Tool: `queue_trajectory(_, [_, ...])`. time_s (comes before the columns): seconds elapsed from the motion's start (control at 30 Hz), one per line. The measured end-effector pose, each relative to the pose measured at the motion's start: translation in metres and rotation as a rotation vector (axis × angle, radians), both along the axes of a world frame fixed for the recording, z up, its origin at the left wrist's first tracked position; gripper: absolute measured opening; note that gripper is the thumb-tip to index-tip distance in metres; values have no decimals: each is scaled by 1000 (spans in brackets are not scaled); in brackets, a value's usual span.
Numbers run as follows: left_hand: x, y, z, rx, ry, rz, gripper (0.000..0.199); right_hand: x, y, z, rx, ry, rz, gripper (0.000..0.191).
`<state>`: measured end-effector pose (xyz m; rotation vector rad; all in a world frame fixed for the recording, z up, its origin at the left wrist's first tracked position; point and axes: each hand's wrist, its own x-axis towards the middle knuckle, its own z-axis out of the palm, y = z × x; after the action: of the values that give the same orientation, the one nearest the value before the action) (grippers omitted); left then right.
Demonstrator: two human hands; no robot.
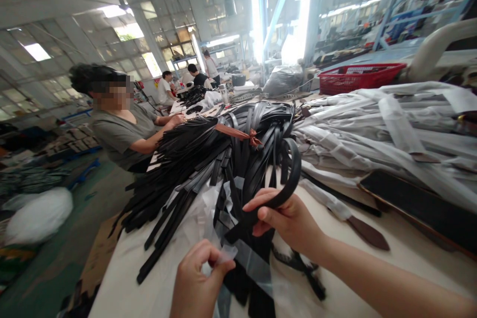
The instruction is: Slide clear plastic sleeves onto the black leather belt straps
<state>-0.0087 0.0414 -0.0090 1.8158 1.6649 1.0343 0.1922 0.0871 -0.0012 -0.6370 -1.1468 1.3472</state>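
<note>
A black strap (292,171) curves up in a loop from my right hand (290,221), whose thumb and fingers are closed on it. The strap's flat end points down and left, toward my left hand (203,276). That hand pinches a small piece of clear plastic film (227,254) between thumb and forefinger. More clear film (255,261) lies over dark straps just beyond it. Behind both hands a large heap of black straps (194,159) spreads over the white table (126,278), with a reddish-brown tie (238,132) knotted round part of it.
Straps wrapped in white film (346,124) are piled at the right, near a dark flat panel (421,208). A red plastic basket (357,79) stands behind them. A co-worker in a grey shirt (115,134) works at the table's left side. Other people are farther back.
</note>
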Motion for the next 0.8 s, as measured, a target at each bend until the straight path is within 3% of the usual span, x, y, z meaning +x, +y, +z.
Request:
queue_trajectory(0.33, [-3, 0, -1, 8, 35, -25, 28, 0, 2, -2, -14, 10, 102, 29])
queue_trajectory(0.6, [-8, -1, -1, 46, 15, -183, 19, -4, 2, -13, -48, -74, 255, 30])
queue_trajectory(0.8, [-7, -3, -5, 82, 86, -265, 25, -17, -13, -19, 60, -114, 391, 28])
